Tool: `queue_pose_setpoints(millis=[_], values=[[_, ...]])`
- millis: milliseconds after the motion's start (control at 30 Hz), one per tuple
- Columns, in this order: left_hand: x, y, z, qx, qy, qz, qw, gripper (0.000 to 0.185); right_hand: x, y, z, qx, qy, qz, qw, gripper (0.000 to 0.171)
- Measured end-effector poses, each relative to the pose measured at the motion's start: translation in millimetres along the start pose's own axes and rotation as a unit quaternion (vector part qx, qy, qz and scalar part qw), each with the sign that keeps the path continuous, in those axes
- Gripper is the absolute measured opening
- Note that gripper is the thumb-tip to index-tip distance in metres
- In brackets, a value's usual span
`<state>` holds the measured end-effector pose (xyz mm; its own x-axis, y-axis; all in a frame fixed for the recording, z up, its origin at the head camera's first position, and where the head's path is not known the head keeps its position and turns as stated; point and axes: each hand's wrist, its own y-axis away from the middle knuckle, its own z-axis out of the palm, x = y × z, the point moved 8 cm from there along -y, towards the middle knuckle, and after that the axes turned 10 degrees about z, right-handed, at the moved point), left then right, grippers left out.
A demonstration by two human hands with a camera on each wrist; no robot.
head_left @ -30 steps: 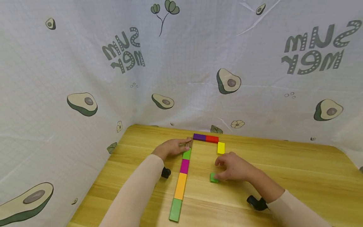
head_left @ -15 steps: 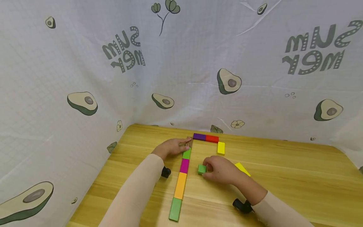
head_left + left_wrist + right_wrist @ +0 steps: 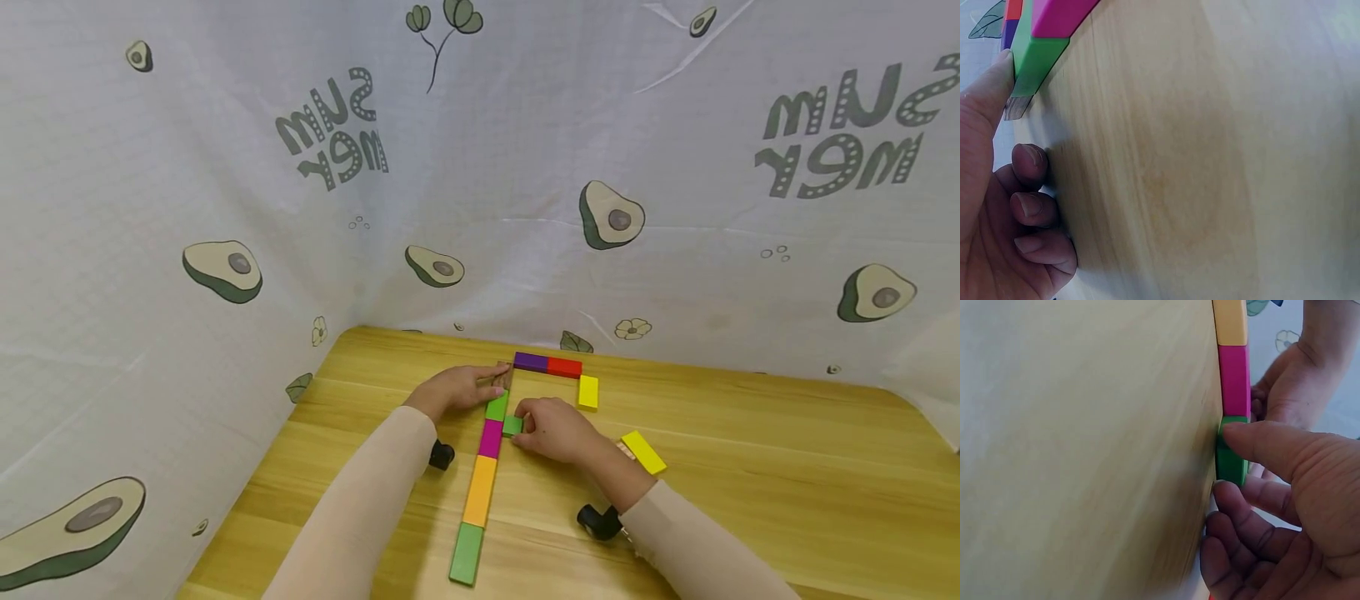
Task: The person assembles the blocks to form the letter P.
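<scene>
The right hand point(image 3: 551, 429) is covering most of the small green block point(image 3: 513, 426), so its right side is not showing. The left hand point(image 3: 457, 387) is hiding the brown block point(image 3: 503, 377) partly. The frame edge is cutting the surface point(image 3: 750, 467) at bottom.

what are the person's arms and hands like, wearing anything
Both arms wear long, snug, pale beige sleeves ending at the wrists. The left hand and right hand are bare: no gloves or rings visible. A small black camera unit sits under the right wrist, another by the left.

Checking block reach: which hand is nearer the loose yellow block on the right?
Right. The right hand lies just left of the yellow block; the left hand sits farther left, beyond the block column.
</scene>
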<state>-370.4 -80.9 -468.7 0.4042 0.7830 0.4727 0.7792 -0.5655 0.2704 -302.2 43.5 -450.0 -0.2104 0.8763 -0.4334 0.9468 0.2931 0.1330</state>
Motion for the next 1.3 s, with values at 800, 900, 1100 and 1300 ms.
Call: queue_pose_setpoints(millis=[800, 900, 1100, 1300], values=[[3.3, 1.7, 0.7, -0.006, 0.009, 0.018, 0.9998, 0.053, 72, 61, -55, -0.051, -0.026, 0.032, 0.998, 0.032], [3.4, 1.7, 1.2, -0.007, 0.007, 0.021, 0.9997, 0.054, 86, 70, -55, -0.068, -0.022, 0.049, 0.996, 0.029], [2.4, 2.4, 1.9, -0.011, 0.004, 0.015, 0.9998, 0.054, 104, 77, -49, -0.071, -0.010, 0.053, 0.996, 0.029], [3.3, 3.2, 1.7, -0.010, 0.005, 0.015, 0.9998, 0.054, 92, 74, -48, -0.014, 0.003, -0.005, 1.000, 0.028]])
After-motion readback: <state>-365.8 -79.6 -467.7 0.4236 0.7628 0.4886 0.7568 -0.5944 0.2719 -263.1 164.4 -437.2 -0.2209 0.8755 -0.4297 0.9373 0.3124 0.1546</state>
